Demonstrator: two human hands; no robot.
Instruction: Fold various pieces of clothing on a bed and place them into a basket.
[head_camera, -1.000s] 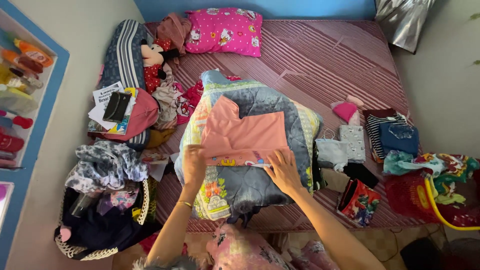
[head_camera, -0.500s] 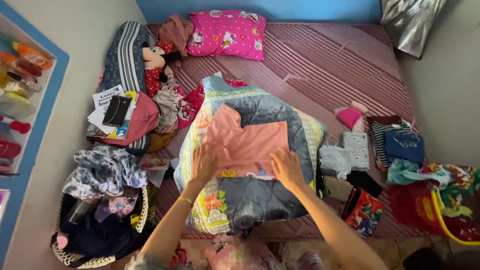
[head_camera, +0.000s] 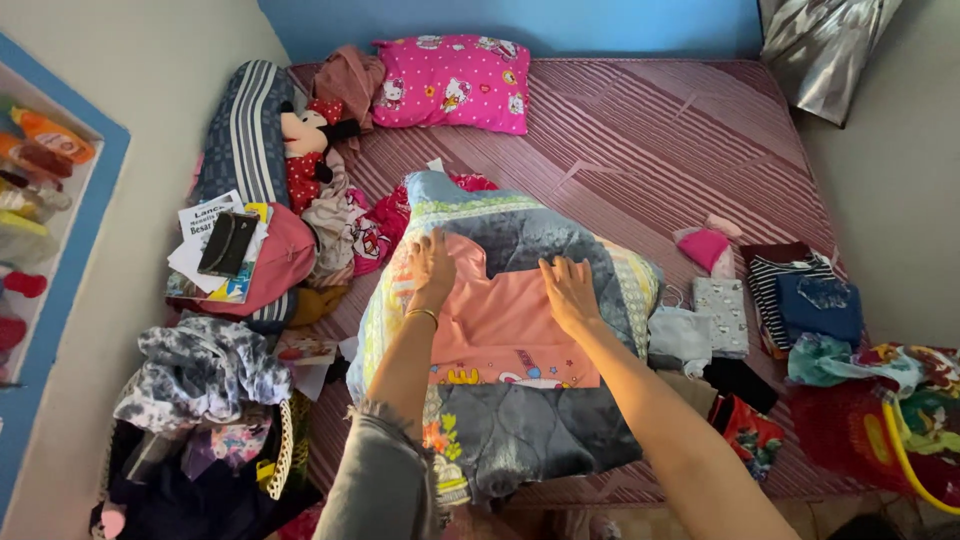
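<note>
— On top of the folded quilt (head_camera: 520, 400), what lies under the hands?

— A peach-coloured shirt (head_camera: 505, 320), spread flat, with a band of cartoon print along its near edge. It sits on the grey patchwork quilt, roughly in the middle of the striped maroon mattress (head_camera: 660, 130).

— And the hands themselves?

— Both rest at the shirt's far edge. The left hand (head_camera: 432, 262), with a thin bangle at the wrist, lies palm down with fingers extended on the left corner; it presses rather than pinches. The right hand (head_camera: 566, 288) lies flat on the right part of that edge, fingers spread, clasping nothing that I can see.

— What surrounds the quilt?

— To the right, small folded pieces: a pale grey garment (head_camera: 678, 335), a patterned cloth (head_camera: 722, 305), a pink item (head_camera: 705, 245), then a striped top with a blue piece (head_camera: 818, 300) on it. A red basket (head_camera: 850, 425) of clothes stands at the far right. On the left are a mouse plush toy (head_camera: 305, 140), a striped bolster (head_camera: 245, 120) and a woven laundry basket (head_camera: 270, 455) heaped with clothes. A pink pillow (head_camera: 455, 80) lies at the head of the mattress.
</note>
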